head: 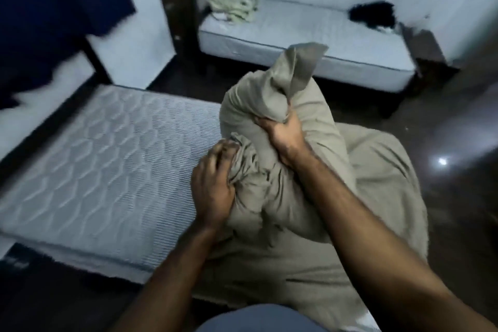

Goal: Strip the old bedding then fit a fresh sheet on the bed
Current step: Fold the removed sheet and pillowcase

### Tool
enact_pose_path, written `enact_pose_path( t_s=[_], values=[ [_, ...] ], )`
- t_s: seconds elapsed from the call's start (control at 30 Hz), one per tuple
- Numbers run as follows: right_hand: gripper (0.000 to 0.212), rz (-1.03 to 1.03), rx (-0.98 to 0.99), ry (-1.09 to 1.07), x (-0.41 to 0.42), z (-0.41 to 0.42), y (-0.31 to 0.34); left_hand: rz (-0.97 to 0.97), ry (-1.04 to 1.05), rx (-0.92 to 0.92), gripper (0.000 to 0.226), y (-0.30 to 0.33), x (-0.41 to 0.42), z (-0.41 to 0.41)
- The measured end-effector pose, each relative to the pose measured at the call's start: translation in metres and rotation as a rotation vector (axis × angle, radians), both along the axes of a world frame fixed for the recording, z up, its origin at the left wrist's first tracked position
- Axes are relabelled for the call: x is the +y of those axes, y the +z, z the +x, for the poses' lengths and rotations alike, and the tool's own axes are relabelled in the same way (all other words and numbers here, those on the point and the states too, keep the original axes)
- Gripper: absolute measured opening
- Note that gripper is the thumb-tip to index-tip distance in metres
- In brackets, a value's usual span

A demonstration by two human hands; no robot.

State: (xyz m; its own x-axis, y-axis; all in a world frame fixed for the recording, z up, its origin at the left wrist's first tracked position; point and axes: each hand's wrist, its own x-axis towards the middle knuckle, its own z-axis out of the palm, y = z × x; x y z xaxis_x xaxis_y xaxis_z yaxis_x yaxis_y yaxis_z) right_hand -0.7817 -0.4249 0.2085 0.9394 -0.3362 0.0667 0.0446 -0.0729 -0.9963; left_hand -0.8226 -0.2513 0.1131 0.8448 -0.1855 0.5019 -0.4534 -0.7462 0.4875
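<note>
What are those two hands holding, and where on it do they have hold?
Both grip the bunched grey-green sheet. The right hand clutches a gathered neck of cloth near the top; the left hand grips folds on the bundle's side, over the bare mattress.

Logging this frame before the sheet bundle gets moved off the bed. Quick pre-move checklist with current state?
1. Left hand grips the olive sheet: ok.
2. Right hand grips the bunched top of the sheet: ok.
3. Sheet clear of the near mattress: not ok, its lower part lies over the mattress's right end.
4. Rest of near mattress stripped bare: ok.
5. Fresh sheet in sight: cannot tell; a pale cloth heap lies on the far mattress.
</note>
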Motion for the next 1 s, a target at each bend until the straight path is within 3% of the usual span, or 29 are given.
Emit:
enact_pose_path(
  t_s=[0.17,0.3,0.43,0.53,0.63,0.73,0.8,0.9,1.0],
  values=[
    [0.039,0.025,0.037,0.278,0.133,0.038,0.014,-0.17,0.186,0.137,0.084,-0.013,0.115,-0.016],
    [0.04,0.103,0.141,0.503,0.208,0.06,0.023,-0.387,0.294,0.143,0.077,-0.017,0.172,-0.03],
    [0.049,0.302,0.274,0.641,0.229,0.081,0.022,-0.383,0.298,0.048,0.088,-0.019,0.191,-0.037],
    [0.059,0.307,0.336,0.731,0.234,0.099,0.018,-0.259,0.266,0.005,0.094,-0.027,0.201,-0.033],
    [0.046,0.262,0.33,0.708,0.24,0.125,0.013,-0.086,0.252,0.063,0.099,-0.029,0.203,-0.018],
    [0.048,0.214,0.308,0.663,0.242,0.165,-0.001,-0.02,0.229,0.23,0.094,-0.032,0.201,0.021],
    [0.046,0.071,0.294,0.566,0.237,0.193,-0.027,-0.113,0.183,0.382,0.087,-0.04,0.198,0.059],
    [0.027,-0.261,0.367,0.476,0.211,0.224,-0.087,-0.264,0.066,0.624,0.065,-0.063,0.185,0.108],
    [0.024,-0.508,0.413,0.159,0.16,0.231,-0.15,-0.315,0.073,0.778,0.058,-0.109,0.166,0.118]
  ],
)
